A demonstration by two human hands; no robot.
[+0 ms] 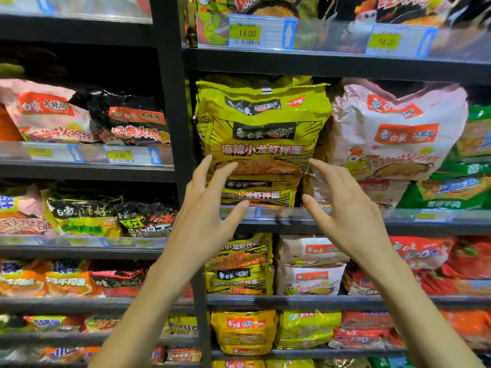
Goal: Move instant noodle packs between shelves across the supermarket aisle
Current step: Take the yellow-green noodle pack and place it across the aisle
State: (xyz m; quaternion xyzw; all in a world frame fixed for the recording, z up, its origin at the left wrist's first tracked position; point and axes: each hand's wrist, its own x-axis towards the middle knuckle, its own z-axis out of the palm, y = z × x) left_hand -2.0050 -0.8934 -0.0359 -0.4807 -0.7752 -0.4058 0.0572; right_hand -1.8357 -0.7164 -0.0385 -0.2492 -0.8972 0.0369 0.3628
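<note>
A large yellow noodle multipack (261,128) stands upright on the middle shelf (345,221), on top of another yellow pack (260,192) lying flat. My left hand (210,203) is open just in front of its lower left corner, fingers spread, fingertips at or near the wrapper. My right hand (342,205) is open at its lower right side, fingers apart, holding nothing. Both forearms reach up from the bottom of the view.
A pink-and-white multipack (398,134) leans right beside the yellow one, green packs (462,192) further right. A black upright post (172,102) divides the shelving bays. Shelves above, below and left are filled with noodle packs behind clear price-tag rails (292,35).
</note>
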